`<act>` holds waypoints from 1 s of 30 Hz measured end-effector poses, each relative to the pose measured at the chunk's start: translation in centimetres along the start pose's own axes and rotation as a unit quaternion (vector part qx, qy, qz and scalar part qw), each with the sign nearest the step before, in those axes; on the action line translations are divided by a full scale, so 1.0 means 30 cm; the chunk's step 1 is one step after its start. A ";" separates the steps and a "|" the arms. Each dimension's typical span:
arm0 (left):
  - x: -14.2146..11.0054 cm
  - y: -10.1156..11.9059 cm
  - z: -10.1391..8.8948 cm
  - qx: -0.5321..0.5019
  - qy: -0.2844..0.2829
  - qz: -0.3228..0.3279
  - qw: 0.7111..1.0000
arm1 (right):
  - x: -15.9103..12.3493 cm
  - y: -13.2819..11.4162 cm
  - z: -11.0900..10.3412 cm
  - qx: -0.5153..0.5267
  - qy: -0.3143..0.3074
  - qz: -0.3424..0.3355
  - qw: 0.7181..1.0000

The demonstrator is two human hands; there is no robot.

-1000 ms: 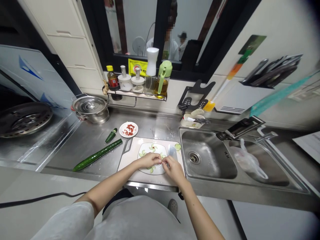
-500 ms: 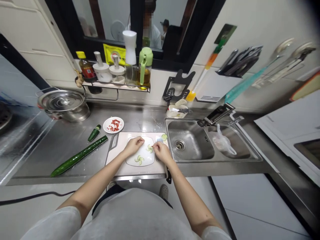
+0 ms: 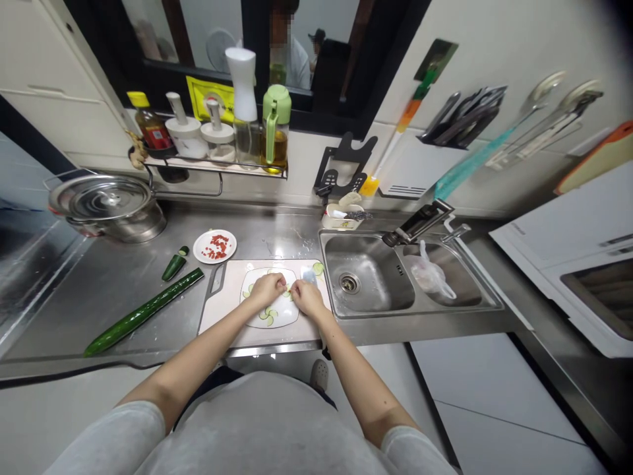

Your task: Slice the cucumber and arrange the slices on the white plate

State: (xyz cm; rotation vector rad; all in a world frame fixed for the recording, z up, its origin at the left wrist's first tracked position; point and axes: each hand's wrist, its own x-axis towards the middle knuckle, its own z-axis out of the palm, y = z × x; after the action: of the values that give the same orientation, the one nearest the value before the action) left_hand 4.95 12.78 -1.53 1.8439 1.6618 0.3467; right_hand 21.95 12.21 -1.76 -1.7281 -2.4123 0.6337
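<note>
A white square plate lies on a pale cutting board near the counter's front edge. Thin green cucumber slices are laid on the plate in small fan shapes. My left hand and my right hand meet over the plate's far side, fingers pinched together at a cucumber slice. A lone slice sits at the board's far right corner. A long cucumber and a short cut end lie left of the board.
A small dish of red bits stands behind the board. A lidded steel pot is at the far left. A steel sink with a plastic bag lies right. A rack of bottles lines the wall.
The camera has swung right and pulled back. My hands parted over the plate half a second ago and have come together again at its far side.
</note>
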 end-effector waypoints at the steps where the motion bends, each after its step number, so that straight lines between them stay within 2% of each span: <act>1: 0.002 0.003 0.003 0.005 -0.003 0.001 1.000 | 0.001 0.000 0.001 -0.005 -0.005 0.002 1.000; 9: 0.014 -0.001 0.037 0.032 -0.008 0.016 0.999 | 0.007 -0.002 0.002 -0.021 -0.039 0.020 0.999; 23: 0.036 -0.005 0.048 0.064 -0.009 0.026 0.998 | 0.016 -0.007 -0.001 -0.023 -0.048 0.029 0.998; 30: 0.035 0.003 0.042 0.059 -0.009 0.022 0.998 | 0.017 0.004 0.010 0.004 -0.029 0.028 0.999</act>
State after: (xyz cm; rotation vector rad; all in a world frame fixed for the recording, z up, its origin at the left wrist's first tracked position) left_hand 5.91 13.45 -2.67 1.9662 1.6640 0.2530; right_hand 21.77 12.62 -2.16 -1.8053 -2.4022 0.7093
